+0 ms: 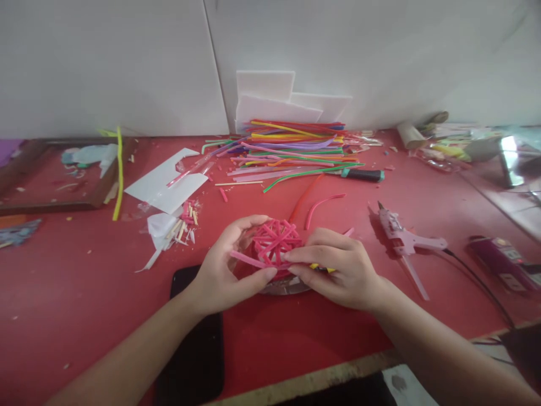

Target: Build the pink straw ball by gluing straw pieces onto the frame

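Note:
A pink lattice piece made of crossing strips lies between my two hands near the table's front. My left hand curls round its left side, with the thumb on a lighter pink strip along the near edge. On the right, my right hand pinches that strip against the piece between thumb and fingertips. Something yellow and black shows under the right fingers. Part of a round, shiny object is visible below the lattice; the hands hide the rest.
Coloured sticks are heaped at the back, beside a dark-handled tool. A pink glue gun and purple device lie right. A black phone is near my left forearm. Cut scraps and white paper lie left.

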Demonstrator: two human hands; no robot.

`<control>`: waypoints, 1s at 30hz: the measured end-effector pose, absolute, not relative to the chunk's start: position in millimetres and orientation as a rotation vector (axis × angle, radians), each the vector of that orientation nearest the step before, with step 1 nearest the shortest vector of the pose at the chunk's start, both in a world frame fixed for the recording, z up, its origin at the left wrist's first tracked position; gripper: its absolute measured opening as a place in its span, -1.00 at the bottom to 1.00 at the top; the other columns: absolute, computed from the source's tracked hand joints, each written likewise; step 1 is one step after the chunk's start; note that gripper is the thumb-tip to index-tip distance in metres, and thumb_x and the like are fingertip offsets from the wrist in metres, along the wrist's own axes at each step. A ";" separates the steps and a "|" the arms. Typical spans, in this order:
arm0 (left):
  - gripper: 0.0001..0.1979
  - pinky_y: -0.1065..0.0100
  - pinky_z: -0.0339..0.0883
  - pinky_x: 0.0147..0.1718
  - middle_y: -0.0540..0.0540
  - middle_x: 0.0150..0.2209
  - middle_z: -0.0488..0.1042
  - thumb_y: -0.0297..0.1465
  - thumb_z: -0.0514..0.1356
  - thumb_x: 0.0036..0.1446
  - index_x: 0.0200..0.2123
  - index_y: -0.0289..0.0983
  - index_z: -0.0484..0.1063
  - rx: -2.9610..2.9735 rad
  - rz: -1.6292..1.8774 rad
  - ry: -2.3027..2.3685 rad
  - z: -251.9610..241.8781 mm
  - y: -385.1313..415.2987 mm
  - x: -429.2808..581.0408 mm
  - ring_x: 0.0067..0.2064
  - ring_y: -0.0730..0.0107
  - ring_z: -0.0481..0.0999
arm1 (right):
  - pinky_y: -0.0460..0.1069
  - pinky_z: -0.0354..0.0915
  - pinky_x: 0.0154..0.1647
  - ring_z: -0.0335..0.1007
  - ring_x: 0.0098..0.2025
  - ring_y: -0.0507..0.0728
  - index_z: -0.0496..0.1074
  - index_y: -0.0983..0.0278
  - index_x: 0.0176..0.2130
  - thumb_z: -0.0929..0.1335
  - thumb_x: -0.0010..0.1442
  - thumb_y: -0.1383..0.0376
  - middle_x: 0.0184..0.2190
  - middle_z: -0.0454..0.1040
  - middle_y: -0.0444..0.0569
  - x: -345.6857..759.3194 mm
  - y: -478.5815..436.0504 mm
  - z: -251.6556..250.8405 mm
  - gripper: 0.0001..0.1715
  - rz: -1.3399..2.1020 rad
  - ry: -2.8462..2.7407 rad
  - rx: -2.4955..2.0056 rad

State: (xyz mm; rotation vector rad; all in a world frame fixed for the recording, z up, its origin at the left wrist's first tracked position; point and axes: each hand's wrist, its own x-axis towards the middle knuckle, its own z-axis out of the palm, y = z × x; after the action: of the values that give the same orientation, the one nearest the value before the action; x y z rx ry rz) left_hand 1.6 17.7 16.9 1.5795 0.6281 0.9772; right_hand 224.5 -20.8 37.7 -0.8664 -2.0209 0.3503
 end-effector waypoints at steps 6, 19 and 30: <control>-0.38 0.20 0.42 0.18 -0.14 0.17 0.41 -0.49 0.39 0.07 0.17 -0.08 0.32 1.628 0.974 0.640 18.6 18.5 1.8 0.17 0.17 0.49 | -0.11 0.33 -0.40 0.37 -0.42 -0.01 0.56 0.35 -0.17 0.42 0.24 0.40 -0.44 0.47 -0.05 224.0 -20.6 36.3 -0.88 0.361 -2.017 -0.881; -0.69 -0.06 0.32 0.24 -0.21 0.25 0.21 -0.43 0.38 0.06 -0.13 -0.17 0.42 2.380 1.129 0.778 35.4 21.1 -7.6 0.30 0.01 0.27 | -0.09 0.31 -0.39 0.36 -0.40 0.01 0.53 0.35 -0.12 0.37 0.26 0.46 -0.41 0.49 -0.03 225.6 -23.1 37.2 -0.81 0.396 -2.040 -0.879; -0.89 -0.13 0.32 0.16 -0.36 0.12 0.36 -0.51 0.29 0.10 -0.26 -0.32 0.46 2.895 0.986 0.637 60.5 23.7 -6.1 0.21 -0.15 0.37 | -0.08 0.26 -0.43 0.33 -0.45 0.00 0.48 0.32 -0.16 0.37 0.25 0.44 -0.45 0.47 -0.08 222.4 -20.8 38.0 -0.87 0.341 -2.038 -0.901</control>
State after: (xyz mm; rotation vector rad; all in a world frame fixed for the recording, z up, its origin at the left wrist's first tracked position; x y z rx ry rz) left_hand -6.1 23.7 60.5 2.8950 0.6365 0.9857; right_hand 222.4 -20.8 38.0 -0.9006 -2.0381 0.3409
